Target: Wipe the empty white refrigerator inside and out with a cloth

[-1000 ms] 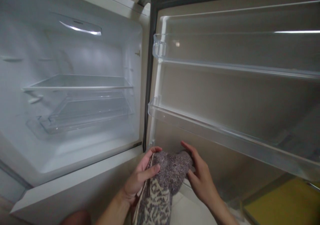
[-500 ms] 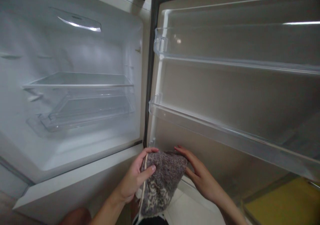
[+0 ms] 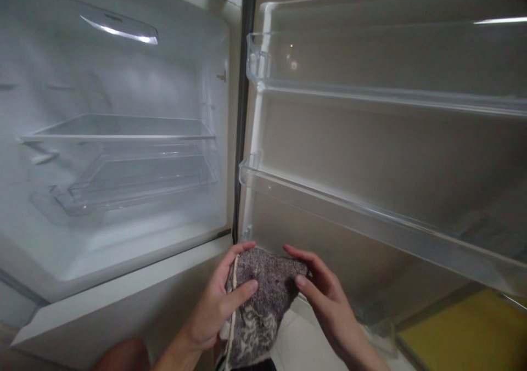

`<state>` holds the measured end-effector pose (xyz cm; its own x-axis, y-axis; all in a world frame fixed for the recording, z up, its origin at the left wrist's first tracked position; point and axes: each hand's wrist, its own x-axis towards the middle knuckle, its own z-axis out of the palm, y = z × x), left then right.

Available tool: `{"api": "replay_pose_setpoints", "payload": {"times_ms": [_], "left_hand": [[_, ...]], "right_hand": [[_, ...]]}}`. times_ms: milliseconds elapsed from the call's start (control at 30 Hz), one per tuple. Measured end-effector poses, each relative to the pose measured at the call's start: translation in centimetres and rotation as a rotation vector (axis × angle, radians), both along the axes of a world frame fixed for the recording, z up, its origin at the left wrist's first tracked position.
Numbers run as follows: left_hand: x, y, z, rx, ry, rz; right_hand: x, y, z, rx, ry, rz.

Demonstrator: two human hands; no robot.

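A grey-brown cloth (image 3: pixel 263 288) with a pale pattern and a light hem hangs between my hands at the bottom middle. My left hand (image 3: pixel 218 299) grips its hemmed left edge, thumb across the front and fingers behind. My right hand (image 3: pixel 325 294) pinches the upper right corner between thumb and fingers. Behind the cloth stands the fridge door (image 3: pixel 370 157), swung wide, with clear plastic door bins (image 3: pixel 349 195). To the left is the lit inside of the fridge (image 3: pixel 144 85).
Inside the fridge are a glass shelf (image 3: pixel 132 127) and a clear tray (image 3: pixel 140 187) below it. A light (image 3: pixel 119 31) shines near the top. Pale floor tiles (image 3: pixel 300 338) show beneath the door, and a yellow surface (image 3: pixel 465 332) lies at the lower right.
My right thumb has come over the front of the cloth's right corner, and the right hand has moved slightly left. My left hand keeps its hold. The view has shifted a little.
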<state>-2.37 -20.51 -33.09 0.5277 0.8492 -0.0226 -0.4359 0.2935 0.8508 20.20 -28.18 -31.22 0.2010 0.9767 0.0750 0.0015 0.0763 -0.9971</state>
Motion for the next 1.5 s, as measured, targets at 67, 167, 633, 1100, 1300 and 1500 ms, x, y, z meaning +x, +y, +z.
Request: {"api": "replay_pose_setpoints", "payload": {"times_ms": [67, 167, 633, 1100, 1300, 1500], "left_hand": [[-0.1, -0.3, 0.2, 0.028, 0.023, 0.032], [-0.4, -0.4, 0.2, 0.048, 0.044, 0.08], [-0.9, -0.9, 0.3, 0.24, 0.18, 0.174], [-1.2, -1.5, 0.8, 0.192, 0.145, 0.16], [-1.4, -1.0, 0.3, 0.25, 0.173, 0.148], [-0.3, 2.1, 0.6, 0.639, 0.41, 0.15]], "right_hand": [[-0.9, 0.1, 0.3, 0.018, -0.007, -0.095], [-1.7, 0.2, 0.8, 0.025, -0.004, -0.147], [-2.5, 0.3, 1.8, 0.24, -0.36, -0.2], [-2.9, -0.6, 1.6, 0.193, -0.267, -0.197], [-2.9, -0.3, 1.2, 0.21, -0.265, -0.208], [-1.0, 1.1, 1.0, 0.147, -0.31, -0.172]]}}
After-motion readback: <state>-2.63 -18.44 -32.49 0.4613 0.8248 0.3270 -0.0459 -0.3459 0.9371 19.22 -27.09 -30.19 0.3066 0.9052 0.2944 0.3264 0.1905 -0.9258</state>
